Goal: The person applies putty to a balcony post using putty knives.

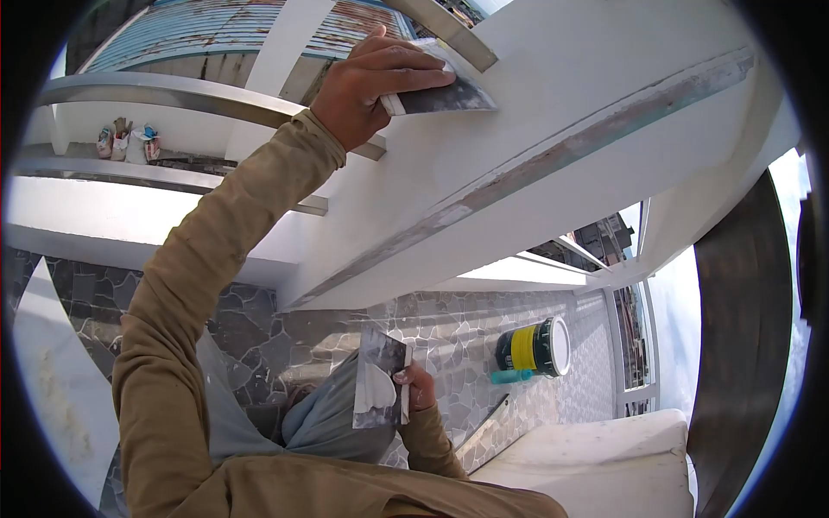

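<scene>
My left hand [367,82] is raised at the end of a brown sleeve and closed on a putty knife [445,97]. Its wide, smeared metal blade lies against or very near the white wall [458,147]; contact cannot be made out exactly. My fingers stretch over the back of the blade. Lower down, in front of my legs, my right hand [418,386] grips a second putty knife [380,345]. A lump of white putty [374,388] is spread on that blade. A long grey, rough strip [518,177] runs diagonally along the wall's edge.
On the stone-patterned floor [328,328] stands a dark bucket [533,347] with a yellow label, beside a teal cylindrical object [511,376]. Metal rails [190,93] cross the upper left. Several bags [129,142] sit beyond them. A pale sheet-like surface [587,457] lies lower right.
</scene>
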Tool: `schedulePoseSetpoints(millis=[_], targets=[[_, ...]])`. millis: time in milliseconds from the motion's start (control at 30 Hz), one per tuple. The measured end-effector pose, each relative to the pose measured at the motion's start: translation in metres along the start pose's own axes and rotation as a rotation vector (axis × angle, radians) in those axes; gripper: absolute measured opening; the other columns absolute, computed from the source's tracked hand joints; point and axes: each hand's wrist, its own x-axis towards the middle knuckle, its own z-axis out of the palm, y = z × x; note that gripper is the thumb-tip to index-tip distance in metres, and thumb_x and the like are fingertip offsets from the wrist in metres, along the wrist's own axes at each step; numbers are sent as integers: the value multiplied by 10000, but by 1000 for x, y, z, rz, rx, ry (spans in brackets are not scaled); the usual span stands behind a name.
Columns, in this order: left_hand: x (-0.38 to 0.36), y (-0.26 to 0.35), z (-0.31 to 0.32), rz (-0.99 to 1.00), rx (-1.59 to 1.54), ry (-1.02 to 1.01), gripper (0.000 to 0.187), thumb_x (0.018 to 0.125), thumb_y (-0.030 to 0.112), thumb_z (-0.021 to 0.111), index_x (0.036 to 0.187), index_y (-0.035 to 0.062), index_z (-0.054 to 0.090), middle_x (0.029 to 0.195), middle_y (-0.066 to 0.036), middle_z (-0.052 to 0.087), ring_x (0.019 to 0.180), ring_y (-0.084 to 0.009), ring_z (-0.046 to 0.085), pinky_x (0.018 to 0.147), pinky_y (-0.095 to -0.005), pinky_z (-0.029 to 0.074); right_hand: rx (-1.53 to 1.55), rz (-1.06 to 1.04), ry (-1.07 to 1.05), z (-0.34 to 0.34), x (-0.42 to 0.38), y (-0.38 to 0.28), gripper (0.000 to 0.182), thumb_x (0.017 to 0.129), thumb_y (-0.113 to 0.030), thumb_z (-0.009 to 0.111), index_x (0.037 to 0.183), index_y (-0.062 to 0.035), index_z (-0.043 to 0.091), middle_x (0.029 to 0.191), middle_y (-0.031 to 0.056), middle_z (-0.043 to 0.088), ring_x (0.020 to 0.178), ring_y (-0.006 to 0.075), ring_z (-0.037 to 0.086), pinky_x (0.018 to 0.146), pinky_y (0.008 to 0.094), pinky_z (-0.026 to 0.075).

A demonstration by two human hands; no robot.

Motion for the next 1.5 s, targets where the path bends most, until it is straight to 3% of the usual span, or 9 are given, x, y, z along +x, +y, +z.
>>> schedulePoseSetpoints(millis=[233,533,733,800,900,1233,1300,1400,1500], targets=[[10,1,4,-17,103,-10,405,750,74,696,1104,267,654,1157,22,626,1156,-233,526,1087,-508,292,0,3,-45,4,-1,-5,530,666,-80,474,1176,64,486,1028,149,606,901,237,616,833,331,508],[4,-9,21,-109,-58,-21,544,718,-51,687,1152,271,625,1215,11,593,1229,-254,469,1103,-476,291,24,-16,-7,-15,3,5,520,689,-75,475,1192,59,470,1057,139,595,935,237,605,866,335,492],[0,-6,23,-116,44,-186,659,701,-63,692,1251,266,539,1303,14,521,1259,-202,434,1119,-456,278,16,-55,-13,-12,2,4,523,677,-74,494,1183,58,477,1056,144,600,934,249,608,869,337,490],[-1,-2,24,-171,-193,-199,703,706,-77,675,1294,263,493,1344,6,476,1259,-213,426,1125,-369,290,37,-24,-23,-9,1,0,525,670,-73,498,1178,58,482,1050,148,603,928,253,611,863,339,494],[-9,-1,21,-176,-108,-267,691,718,-37,694,1303,264,484,1346,-3,475,1239,-250,450,1105,-495,287,50,-6,-36,0,2,-2,526,661,-74,501,1169,59,490,1039,155,608,916,256,618,849,341,503],[-22,10,-27,-54,164,-402,624,715,107,743,1279,240,509,1305,-20,517,1239,-268,449,1077,-476,336,42,-80,-12,7,-4,2,506,683,-79,492,1165,72,487,987,151,616,861,252,629,804,343,529],[-19,18,-34,-148,87,-217,497,757,-50,631,1187,196,589,1183,-59,603,1116,-249,561,1015,-474,404,28,-61,-27,-5,-1,3,502,687,-85,493,1163,73,488,986,154,616,860,253,631,800,345,531],[7,38,-43,-256,-46,-117,320,794,-16,564,1094,74,629,948,-150,663,859,-271,651,815,-379,527,-5,-50,-17,3,-8,1,498,677,-97,482,1148,65,501,983,150,618,851,256,626,806,347,526],[39,58,-56,-430,-111,-169,247,802,90,577,1009,-32,634,723,-185,636,611,-269,626,625,-345,531,-42,-68,18,20,-13,-3,493,668,-106,470,1133,53,513,975,141,618,845,255,616,817,350,516]])
